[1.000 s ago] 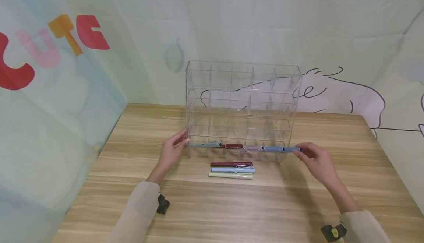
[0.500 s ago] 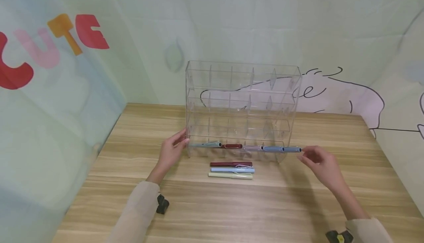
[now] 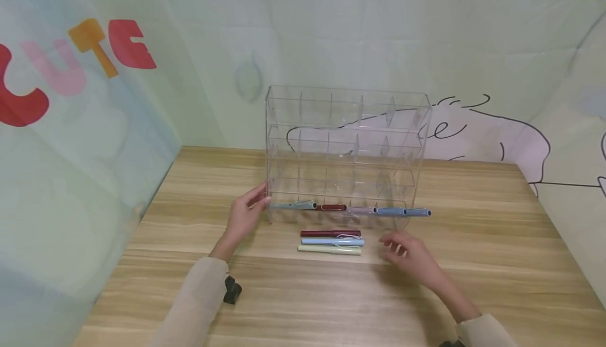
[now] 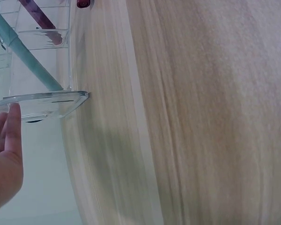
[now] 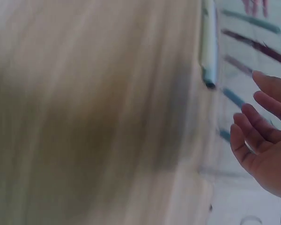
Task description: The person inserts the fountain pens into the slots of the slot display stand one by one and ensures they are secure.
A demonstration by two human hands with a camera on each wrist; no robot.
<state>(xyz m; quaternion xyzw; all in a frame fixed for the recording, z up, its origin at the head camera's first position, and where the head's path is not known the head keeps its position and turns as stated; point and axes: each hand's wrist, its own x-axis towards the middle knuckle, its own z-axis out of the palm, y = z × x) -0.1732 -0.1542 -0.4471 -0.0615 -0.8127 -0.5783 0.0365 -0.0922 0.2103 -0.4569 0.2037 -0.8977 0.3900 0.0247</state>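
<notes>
A clear acrylic rack (image 3: 345, 94) with divided tiers stands on the table. My left hand (image 3: 243, 218) touches its left side panel low down, fingers extended in the left wrist view. Along the bottom tier lie a teal pen (image 3: 303, 205), a dark red pen (image 3: 333, 207), a lilac pen (image 3: 361, 211) and two blue pens, the rightmost blue pen (image 3: 418, 212) jutting past the right panel. In front lie a maroon pen (image 3: 326, 234), a light blue pen (image 3: 326, 242) and a pale green pen (image 3: 326, 250). My right hand (image 3: 412, 257), holding nothing, hovers right of these three, fingers loosely bent.
The wooden table (image 3: 293, 305) ends at a printed cloth backdrop (image 3: 213, 63) behind the rack, with another cloth side on the left. The rack's upper tiers (image 3: 341, 142) hold no pens. A black wrist device (image 3: 232, 290) sits at the left sleeve.
My right hand has let go of the rightmost blue pen at the rack's right end and moved left and towards me, near the loose pens. The left hand stays at the side panel.
</notes>
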